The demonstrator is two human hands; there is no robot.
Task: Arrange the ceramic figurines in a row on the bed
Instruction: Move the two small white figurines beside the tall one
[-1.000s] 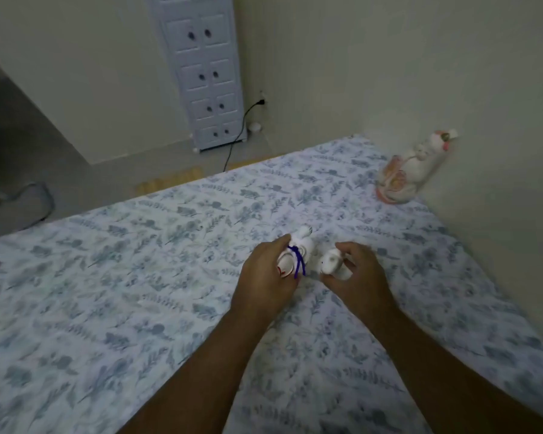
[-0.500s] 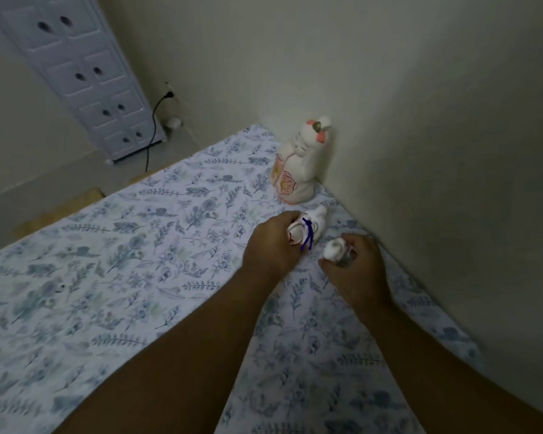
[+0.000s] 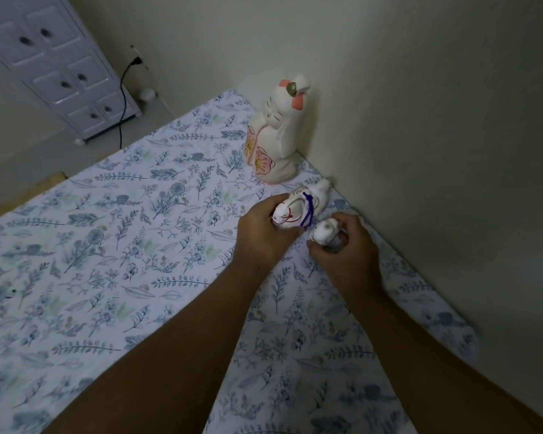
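A tall white ceramic figurine point(image 3: 276, 133) with pink flowers and a pink bow stands upright on the bed point(image 3: 107, 245), close to the wall. Just in front of it, my left hand point(image 3: 264, 233) grips a medium white figurine point(image 3: 298, 208) with a purple cord and red lines, low over the sheet. Beside it, my right hand point(image 3: 342, 245) holds a small round white figurine point(image 3: 323, 231). The two held figurines nearly touch. I cannot tell whether they rest on the sheet.
The wall point(image 3: 436, 151) runs along the bed's right edge, right behind the figurines. A white drawer cabinet point(image 3: 60, 67) stands on the floor beyond the bed, with a black cable point(image 3: 123, 98) plugged in next to it.
Both hands carried their figurines from mid-bed toward the wall, up to the tall figurine. The view swung right and closer to that corner.
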